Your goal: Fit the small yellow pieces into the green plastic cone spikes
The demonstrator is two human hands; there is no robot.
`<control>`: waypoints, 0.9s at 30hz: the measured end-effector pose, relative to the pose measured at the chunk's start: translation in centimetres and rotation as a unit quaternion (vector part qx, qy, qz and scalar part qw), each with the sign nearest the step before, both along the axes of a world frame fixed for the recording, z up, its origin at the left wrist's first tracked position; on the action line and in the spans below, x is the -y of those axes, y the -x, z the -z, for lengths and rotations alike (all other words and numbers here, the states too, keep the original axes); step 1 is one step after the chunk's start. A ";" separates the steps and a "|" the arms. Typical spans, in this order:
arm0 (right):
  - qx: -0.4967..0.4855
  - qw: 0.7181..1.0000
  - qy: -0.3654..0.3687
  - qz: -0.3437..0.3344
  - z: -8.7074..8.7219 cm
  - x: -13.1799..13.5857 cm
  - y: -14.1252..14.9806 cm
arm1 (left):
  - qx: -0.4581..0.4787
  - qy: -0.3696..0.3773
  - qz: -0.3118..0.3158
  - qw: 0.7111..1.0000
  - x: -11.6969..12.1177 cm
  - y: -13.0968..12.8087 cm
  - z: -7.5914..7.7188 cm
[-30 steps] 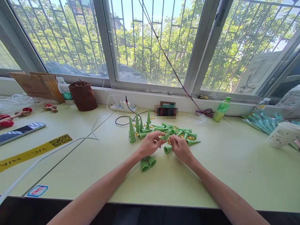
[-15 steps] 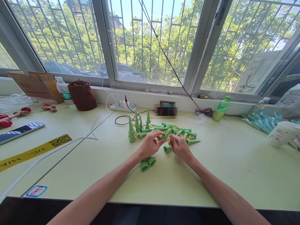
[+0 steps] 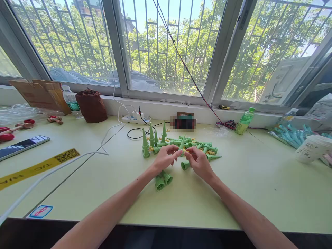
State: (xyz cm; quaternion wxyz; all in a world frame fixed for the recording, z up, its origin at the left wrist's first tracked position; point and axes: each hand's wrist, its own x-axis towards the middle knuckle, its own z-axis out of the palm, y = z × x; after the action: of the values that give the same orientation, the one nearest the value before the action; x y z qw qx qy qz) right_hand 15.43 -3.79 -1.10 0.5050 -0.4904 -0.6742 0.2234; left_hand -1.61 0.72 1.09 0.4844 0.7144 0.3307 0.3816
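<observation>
Between finger and thumb, my left hand (image 3: 166, 159) grips a green plastic watering spike (image 3: 182, 142), its tip pointing up and away. My right hand (image 3: 199, 161) pinches a small yellow valve (image 3: 186, 151) at the side of that spike; whether it sits in the spike's hole I cannot tell. Several finished-looking spikes (image 3: 145, 147) with yellow valves stand upright to the left. Behind my hands lies a pile of green spikes (image 3: 206, 148) mixed with yellow pieces. One spike (image 3: 185, 165) lies under my right hand, and green spikes (image 3: 160, 183) lie near my left wrist, open ends towards me.
A power strip (image 3: 136, 119) and black cable are at the back, beside a blurred-out box (image 3: 183, 122). A green bottle (image 3: 245, 121) and a white cup (image 3: 313, 148) stand right. Left are a brown pouch (image 3: 91, 106), a phone (image 3: 23, 147) and a white cable (image 3: 64, 160).
The held spike has turned from leaning right to nearly upright in view. My right fingers have shifted slightly left, and the yellow valve now shows between them.
</observation>
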 end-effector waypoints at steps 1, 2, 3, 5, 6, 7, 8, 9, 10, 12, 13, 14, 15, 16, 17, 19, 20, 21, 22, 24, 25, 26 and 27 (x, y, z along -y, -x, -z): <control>0.003 1.000 -0.001 0.000 0.1 0.0 0.0 | -0.003 -0.004 0.004 1.000 0.0 0.0 0.1; 0.005 1.000 -0.001 0.000 0.2 0.0 -0.1 | -0.006 -0.011 0.008 1.000 0.0 0.1 0.2; 0.006 1.000 -0.001 0.001 0.2 -0.1 -0.1 | -0.008 -0.021 0.011 1.000 -0.1 0.1 0.3; 0.007 1.000 0.002 0.002 0.3 -0.1 -0.3 | -0.013 -0.043 0.013 0.999 -0.1 0.2 0.6; 0.008 1.000 0.004 0.004 0.4 -0.2 -0.3 | -0.018 -0.054 0.014 0.998 -0.2 0.2 0.7; 0.009 1.000 0.006 0.008 0.4 -0.2 -0.4 | -0.023 -0.063 0.015 0.998 -0.2 0.2 0.8; 0.010 1.000 0.008 0.012 0.4 -0.2 -0.4 | -0.026 -0.071 0.014 0.997 -0.2 0.2 0.9; 0.011 1.000 0.012 0.017 0.4 -0.2 -0.4 | -0.027 -0.078 0.013 0.996 -0.3 0.2 1.0; 0.009 1.000 0.016 0.020 0.4 -0.2 -0.4 | -0.027 -0.085 0.013 0.996 -0.3 0.1 1.1; -0.007 0.999 0.032 0.022 0.5 -0.3 -0.4 | -0.025 -0.098 0.013 0.995 -0.4 0.1 1.4; -0.022 0.999 0.042 0.018 0.5 -0.3 -0.4 | -0.024 -0.105 0.015 0.994 -0.4 0.0 1.5; -0.039 0.998 0.053 0.013 0.6 -0.4 -0.4 | -0.026 -0.111 0.018 0.993 -0.4 0.0 1.6; -0.057 0.996 0.064 0.006 0.7 -0.5 -0.4 | -0.029 -0.116 0.021 0.993 -0.5 0.0 1.6; -0.071 0.995 0.071 0.000 0.7 -0.5 -0.4 | -0.033 -0.119 0.022 0.992 -0.5 0.0 1.7; -0.083 0.994 0.075 -0.005 0.8 -0.6 -0.4 | -0.037 -0.119 0.020 0.992 -0.4 0.0 1.7; -0.095 0.992 0.079 -0.009 0.8 -0.7 -0.4 | -0.046 -0.114 0.014 0.992 -0.3 -0.1 1.6; -0.099 0.992 0.080 -0.010 0.8 -0.7 -0.4 | -0.050 -0.111 0.011 0.992 -0.2 -0.1 1.6; -0.102 0.991 0.080 -0.010 0.8 -0.7 -0.4 | -0.053 -0.109 0.009 0.993 -0.1 -0.1 1.5; -0.104 0.991 0.079 -0.009 0.7 -0.7 -0.3 | -0.054 -0.107 0.008 0.993 -0.1 -0.1 1.4; -0.108 0.991 0.076 -0.010 0.7 -0.8 -0.3 | -0.053 -0.099 0.012 0.994 0.1 -0.2 1.2; -0.114 0.991 0.073 -0.013 0.7 -0.8 -0.3 | -0.049 -0.090 0.014 0.995 0.1 -0.2 1.1; -0.121 0.990 0.071 -0.016 0.7 -0.9 -0.3 | -0.044 -0.079 0.018 0.996 0.1 -0.2 1.1; -0.129 0.989 0.070 -0.020 0.7 -0.9 -0.3 | -0.038 -0.065 0.021 0.997 0.1 -0.2 1.0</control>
State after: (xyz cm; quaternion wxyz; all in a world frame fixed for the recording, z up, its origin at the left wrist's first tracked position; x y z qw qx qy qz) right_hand 15.77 -2.84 -1.80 0.5476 -0.4782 -0.5959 0.3410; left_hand -1.45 0.61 0.05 0.4317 0.7652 0.3083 0.3646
